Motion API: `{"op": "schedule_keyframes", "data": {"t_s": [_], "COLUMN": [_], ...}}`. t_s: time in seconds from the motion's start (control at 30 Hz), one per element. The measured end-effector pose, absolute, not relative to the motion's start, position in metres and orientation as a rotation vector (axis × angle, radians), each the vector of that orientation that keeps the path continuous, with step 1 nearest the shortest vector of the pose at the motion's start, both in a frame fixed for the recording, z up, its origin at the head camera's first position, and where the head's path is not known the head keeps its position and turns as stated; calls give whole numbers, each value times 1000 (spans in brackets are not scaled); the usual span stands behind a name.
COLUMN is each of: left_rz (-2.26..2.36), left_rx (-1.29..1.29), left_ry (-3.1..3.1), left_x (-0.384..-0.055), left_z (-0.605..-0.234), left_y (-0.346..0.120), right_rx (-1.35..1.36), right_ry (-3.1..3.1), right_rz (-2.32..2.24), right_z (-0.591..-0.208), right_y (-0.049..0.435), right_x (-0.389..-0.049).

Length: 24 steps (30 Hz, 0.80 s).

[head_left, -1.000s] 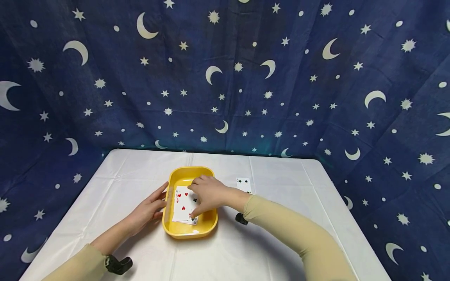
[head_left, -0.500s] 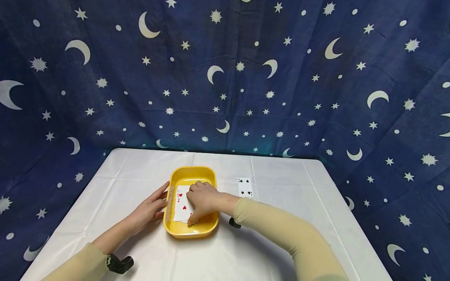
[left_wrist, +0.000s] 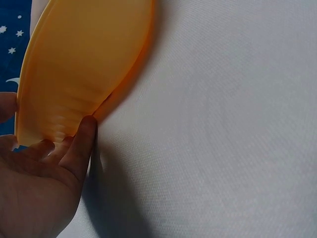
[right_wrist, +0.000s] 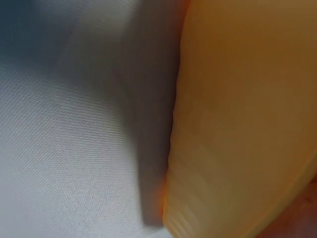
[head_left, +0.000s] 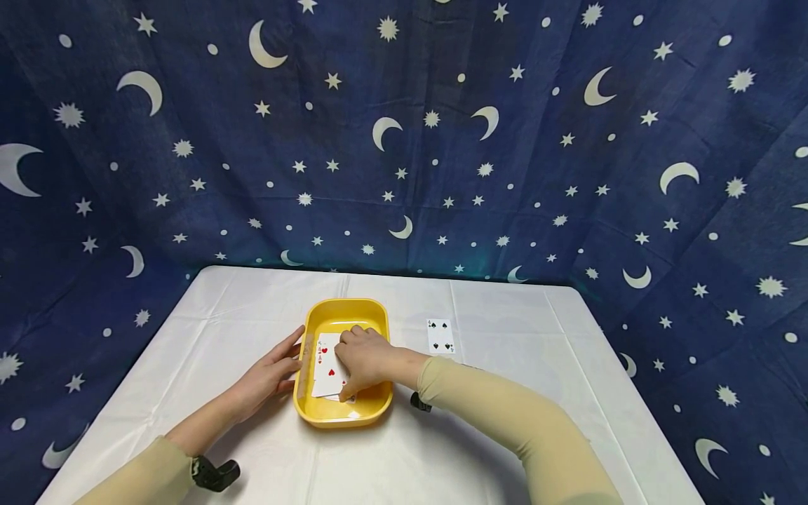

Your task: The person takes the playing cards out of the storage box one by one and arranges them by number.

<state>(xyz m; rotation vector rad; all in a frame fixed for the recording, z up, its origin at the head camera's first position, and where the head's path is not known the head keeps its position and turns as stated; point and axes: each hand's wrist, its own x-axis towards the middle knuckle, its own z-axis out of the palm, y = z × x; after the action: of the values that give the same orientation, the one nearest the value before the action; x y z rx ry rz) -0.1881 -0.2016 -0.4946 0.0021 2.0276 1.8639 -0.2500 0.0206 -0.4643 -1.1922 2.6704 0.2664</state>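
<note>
A yellow tray with rounded corners stands on the white-covered table. Several overlapping playing cards lie inside it, red hearts facing up. My right hand reaches into the tray and grips the cards, thumb at their near edge and fingers toward the far edge; it hides their right part. Against the tray's left side rest the relaxed fingers of my left hand. The left wrist view shows these fingertips touching the tray's outer wall. In the right wrist view, the tray wall hides most of the right hand.
A four of spades lies face up on the white tablecloth, right of the tray. Behind the table hangs a dark blue cloth with moons and stars. Each wrist wears a black camera; the left wrist's black camera is near the table's front.
My right hand has lowered and moved slightly left over the cards, covering more of them. The four of spades now shows fully. The left hand has stayed by the tray.
</note>
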Motion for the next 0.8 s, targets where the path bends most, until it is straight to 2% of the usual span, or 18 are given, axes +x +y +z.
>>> {"op": "schedule_keyframes", "data": {"t_s": [0.8], "left_rz": [1854], "left_rx": [-35], "left_ry": [2041], "left_x": [-188], "left_z": [-493], "left_y": [-201], "right_rx": [-1126], "right_ry": [2662], "right_rz": [88], "right_z": [-461], "right_y": [21], "right_x": [-254]}}
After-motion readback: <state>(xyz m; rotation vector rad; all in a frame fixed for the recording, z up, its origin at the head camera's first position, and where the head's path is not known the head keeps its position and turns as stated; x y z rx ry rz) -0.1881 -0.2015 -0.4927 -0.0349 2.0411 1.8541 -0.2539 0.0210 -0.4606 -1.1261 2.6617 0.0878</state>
